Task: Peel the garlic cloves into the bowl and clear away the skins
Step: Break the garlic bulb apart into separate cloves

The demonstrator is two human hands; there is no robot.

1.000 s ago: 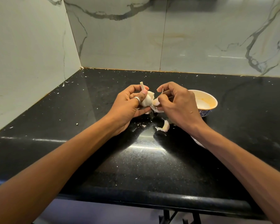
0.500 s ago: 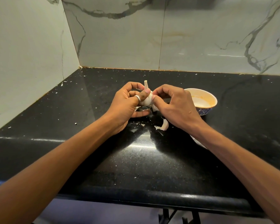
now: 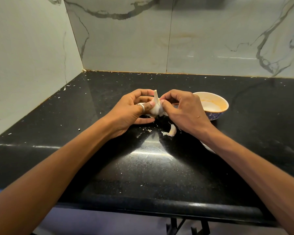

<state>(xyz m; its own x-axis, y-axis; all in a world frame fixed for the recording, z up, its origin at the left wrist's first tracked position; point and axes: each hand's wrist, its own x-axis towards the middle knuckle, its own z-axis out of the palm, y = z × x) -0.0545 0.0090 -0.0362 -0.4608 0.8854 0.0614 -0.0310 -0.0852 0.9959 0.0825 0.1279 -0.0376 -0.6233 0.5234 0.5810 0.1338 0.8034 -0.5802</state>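
Garlic bulb [image 3: 155, 107] is held mid-frame above the counter [image 3: 143, 167], stem pointing up, pinched btwn left hand [image 3: 131, 114] & right hand [image 3: 185, 112], thumbs pressed on its near face. Bowl [image 3: 221, 101] sits just right of the right hand, so that hand is judged nearer for dropping cloves.

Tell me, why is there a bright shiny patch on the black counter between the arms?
Head view: that is glare, light bouncing off the glossy counter between the forearms, nearer than the garlic. Head view again: the left hand and right hand throw dark shadows either side of it.
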